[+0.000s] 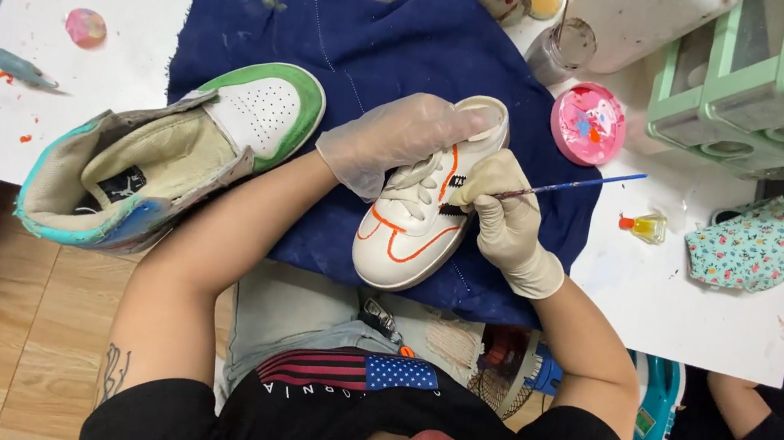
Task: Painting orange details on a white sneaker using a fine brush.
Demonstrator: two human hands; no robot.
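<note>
Two gloved hands work on a small white leather sneaker with orange outlines, which lies on a dark blue cloth spread over a white table. The left hand clasps the sneaker's upper from above, fingers wrapped over it. The right hand pinches a thin blue-handled paintbrush, its bristles touching the sneaker's side. Left of the sneaker lies a larger green-and-white high-top shoe; right of it, beyond the cloth, sits a round pink paint-spattered lid.

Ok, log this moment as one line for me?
left hand: gloved, steadying white sneaker | right hand: gloved, holding paintbrush at sneaker side | surface: blue cloth | nearby: green-white high-top, pink paint dish
</note>
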